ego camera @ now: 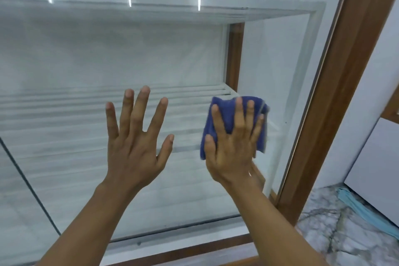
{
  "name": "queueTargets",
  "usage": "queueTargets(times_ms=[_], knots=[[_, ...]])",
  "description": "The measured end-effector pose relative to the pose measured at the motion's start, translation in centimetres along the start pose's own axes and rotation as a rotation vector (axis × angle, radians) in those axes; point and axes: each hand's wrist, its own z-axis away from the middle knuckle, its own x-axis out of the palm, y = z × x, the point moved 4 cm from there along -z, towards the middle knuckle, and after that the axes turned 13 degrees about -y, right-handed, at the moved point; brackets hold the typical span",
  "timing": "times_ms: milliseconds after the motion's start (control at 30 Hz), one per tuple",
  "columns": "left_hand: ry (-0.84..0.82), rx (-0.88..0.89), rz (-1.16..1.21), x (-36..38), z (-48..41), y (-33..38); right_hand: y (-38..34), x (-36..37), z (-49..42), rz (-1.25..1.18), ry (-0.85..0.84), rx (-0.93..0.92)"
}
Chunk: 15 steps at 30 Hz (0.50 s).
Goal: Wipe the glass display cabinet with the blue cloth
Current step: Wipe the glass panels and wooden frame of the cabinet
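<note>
Here the blue cloth [226, 114], bunched, is pressed against the front pane of the glass display cabinet [86, 60] near its brown wooden frame [336, 97]. The right hand [232, 147] holds it there with fingers spread over it. The left hand [135, 142] is released, fingers splayed, flat toward the glass just beside it.

The glass pane [64, 60] lies bare left of and above both hands. The brown wooden frame [336, 93] bounds it rightward.
</note>
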Motion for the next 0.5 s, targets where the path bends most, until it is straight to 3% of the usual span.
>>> queueTargets(times_ms=[67,133,267,333,500], knots=[[0.0,-0.004,0.006,-0.1,-0.1,0.0,-2.8,0.4,-0.3,0.071,-0.064,-0.24],[-0.003,0.015,0.003,-0.3,0.1,-0.5,-0.1,-0.2,-0.3,0.105,-0.056,-0.292],[-0.049,0.034,-0.046,-0.7,1.1,-2.4,9.9,-2.4,1.7,0.056,-0.045,0.216],[-0.069,0.052,-0.079,-0.9,1.0,-3.0,8.9,-2.3,1.2,0.044,-0.042,0.262],[-0.055,0.024,-0.105,-4.0,-4.4,-3.2,-0.1,-4.1,-8.7,0.123,-0.038,-0.286]])
